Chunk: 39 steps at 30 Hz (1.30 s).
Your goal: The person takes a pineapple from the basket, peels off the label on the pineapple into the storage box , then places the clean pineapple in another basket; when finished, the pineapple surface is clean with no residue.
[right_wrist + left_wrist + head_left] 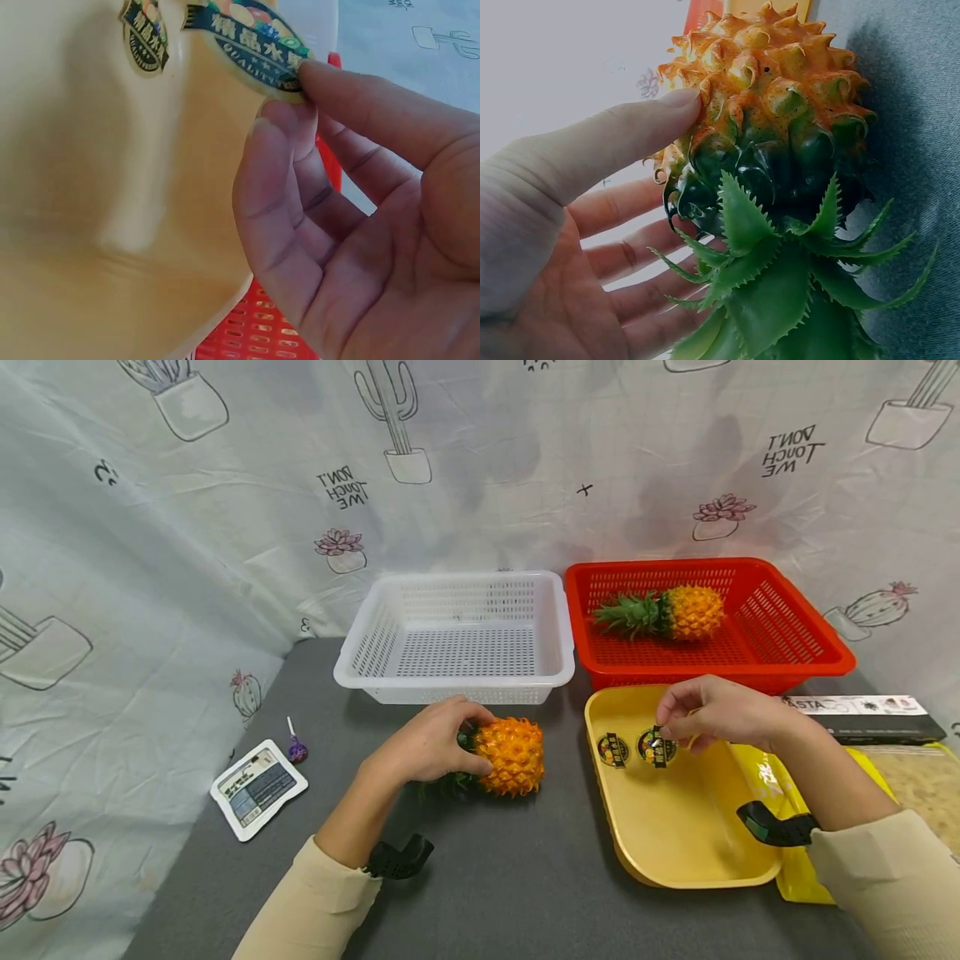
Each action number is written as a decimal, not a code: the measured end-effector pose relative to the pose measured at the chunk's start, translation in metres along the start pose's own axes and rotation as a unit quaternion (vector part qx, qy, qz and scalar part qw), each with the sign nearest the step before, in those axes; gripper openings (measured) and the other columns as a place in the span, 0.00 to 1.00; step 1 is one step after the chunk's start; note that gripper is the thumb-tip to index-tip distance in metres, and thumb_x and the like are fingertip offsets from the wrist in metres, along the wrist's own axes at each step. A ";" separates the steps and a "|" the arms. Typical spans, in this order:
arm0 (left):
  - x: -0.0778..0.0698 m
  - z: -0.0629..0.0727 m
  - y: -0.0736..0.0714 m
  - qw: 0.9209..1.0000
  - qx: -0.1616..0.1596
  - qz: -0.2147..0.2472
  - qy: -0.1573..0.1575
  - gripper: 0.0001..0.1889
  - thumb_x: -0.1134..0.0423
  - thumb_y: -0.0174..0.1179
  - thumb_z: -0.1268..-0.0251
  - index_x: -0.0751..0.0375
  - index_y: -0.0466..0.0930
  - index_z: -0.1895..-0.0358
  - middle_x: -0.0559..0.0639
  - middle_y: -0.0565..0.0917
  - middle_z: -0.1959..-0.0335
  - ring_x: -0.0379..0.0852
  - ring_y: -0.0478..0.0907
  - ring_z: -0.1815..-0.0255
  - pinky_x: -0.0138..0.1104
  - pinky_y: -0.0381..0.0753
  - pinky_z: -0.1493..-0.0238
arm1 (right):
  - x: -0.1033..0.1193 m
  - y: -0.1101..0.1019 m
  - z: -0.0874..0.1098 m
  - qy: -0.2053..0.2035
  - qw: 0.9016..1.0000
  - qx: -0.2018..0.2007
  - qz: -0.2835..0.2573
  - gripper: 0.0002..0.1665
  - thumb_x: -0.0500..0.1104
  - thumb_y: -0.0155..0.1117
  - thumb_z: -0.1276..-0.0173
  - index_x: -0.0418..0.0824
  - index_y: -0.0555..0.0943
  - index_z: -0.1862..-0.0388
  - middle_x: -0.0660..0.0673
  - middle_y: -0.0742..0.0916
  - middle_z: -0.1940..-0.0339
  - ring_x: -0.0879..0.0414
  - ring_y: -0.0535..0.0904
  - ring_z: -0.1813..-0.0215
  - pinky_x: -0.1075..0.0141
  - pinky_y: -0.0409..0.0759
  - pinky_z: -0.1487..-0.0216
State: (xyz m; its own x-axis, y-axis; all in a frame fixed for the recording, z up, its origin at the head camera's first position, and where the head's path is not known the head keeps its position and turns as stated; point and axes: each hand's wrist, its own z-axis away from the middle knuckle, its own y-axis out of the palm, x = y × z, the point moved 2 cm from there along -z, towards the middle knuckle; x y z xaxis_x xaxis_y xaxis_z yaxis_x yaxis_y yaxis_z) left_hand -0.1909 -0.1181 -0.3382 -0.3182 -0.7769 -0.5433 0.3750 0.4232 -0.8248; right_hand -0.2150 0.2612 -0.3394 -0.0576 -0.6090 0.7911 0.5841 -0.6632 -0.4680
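Observation:
An orange toy pineapple (513, 757) with green leaves lies on the grey table below the white basket. My left hand (442, 742) holds it near the leaf base, thumb (656, 112) on the near side and the other fingers round the far side, partly hidden. Over the yellow tray (675, 852), my right hand (712, 714) pinches a fruit sticker (259, 45) by its edge between thumb and fingers. Another fruit sticker (612, 749) lies in the tray to the left of that one.
A white basket (457, 681) and a red basket (712, 677) stand at the back; a second pineapple (693, 612) lies in the red one. A white packet (258, 789) and a purple lollipop (297, 749) are left. Right are a pasta box (870, 727) and yellow bag (806, 877).

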 end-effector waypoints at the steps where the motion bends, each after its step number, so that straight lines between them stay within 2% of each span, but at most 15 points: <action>1: 0.000 0.000 0.000 1.000 0.000 0.000 -0.001 0.31 0.54 0.78 0.44 0.52 0.81 0.35 0.48 0.81 0.41 0.50 0.78 0.42 0.47 0.79 0.39 | -0.001 0.001 0.000 -0.001 1.000 -0.002 0.003 0.12 0.39 0.68 0.29 0.31 0.79 0.54 0.44 0.82 0.68 0.52 0.79 0.65 0.59 0.86 0.62; 9: 0.000 0.001 0.002 1.000 0.003 0.006 -0.006 0.32 0.54 0.79 0.44 0.51 0.81 0.35 0.48 0.81 0.41 0.50 0.78 0.41 0.47 0.79 0.39 | -0.003 0.008 -0.003 -0.011 0.997 -0.029 0.073 0.08 0.36 0.68 0.30 0.33 0.79 0.58 0.46 0.79 0.73 0.53 0.75 0.70 0.60 0.82 0.67; 16: 0.000 0.002 0.003 1.000 0.003 0.005 -0.005 0.32 0.53 0.78 0.43 0.50 0.80 0.34 0.47 0.80 0.41 0.50 0.78 0.41 0.47 0.79 0.39 | -0.005 0.011 -0.004 -0.013 0.986 -0.079 0.149 0.07 0.37 0.69 0.32 0.36 0.80 0.60 0.47 0.82 0.73 0.54 0.77 0.73 0.62 0.80 0.72; 25: -0.001 0.001 0.001 1.000 0.004 0.000 0.000 0.31 0.54 0.77 0.43 0.52 0.80 0.35 0.48 0.80 0.40 0.50 0.77 0.41 0.47 0.79 0.39 | -0.004 0.018 -0.008 -0.022 0.979 -0.107 0.174 0.05 0.36 0.69 0.33 0.36 0.81 0.62 0.48 0.81 0.74 0.55 0.75 0.76 0.62 0.76 0.73; 31: -0.002 0.002 0.001 1.000 0.003 0.000 0.000 0.31 0.54 0.77 0.42 0.52 0.80 0.35 0.49 0.80 0.39 0.51 0.77 0.41 0.47 0.79 0.38 | -0.006 0.022 -0.014 -0.032 0.967 -0.120 0.223 0.04 0.35 0.70 0.36 0.38 0.82 0.64 0.47 0.84 0.71 0.54 0.75 0.70 0.62 0.74 0.69; 39: -0.003 0.003 0.000 1.000 0.003 -0.004 0.000 0.31 0.54 0.78 0.43 0.52 0.80 0.35 0.49 0.80 0.40 0.51 0.78 0.41 0.47 0.79 0.38 | -0.005 0.026 -0.017 -0.022 0.956 -0.133 0.261 0.04 0.36 0.70 0.38 0.39 0.82 0.66 0.44 0.85 0.70 0.51 0.75 0.70 0.61 0.73 0.70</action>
State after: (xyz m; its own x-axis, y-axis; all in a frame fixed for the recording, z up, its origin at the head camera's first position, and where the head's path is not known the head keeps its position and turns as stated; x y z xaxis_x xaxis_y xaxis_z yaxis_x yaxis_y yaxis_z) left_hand -0.1876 -0.1169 -0.3362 -0.3207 -0.7805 -0.5367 0.3781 0.4141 -0.8280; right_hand -0.2134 0.2394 -0.3628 0.2239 -0.8722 0.4349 0.2961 -0.3643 -0.8830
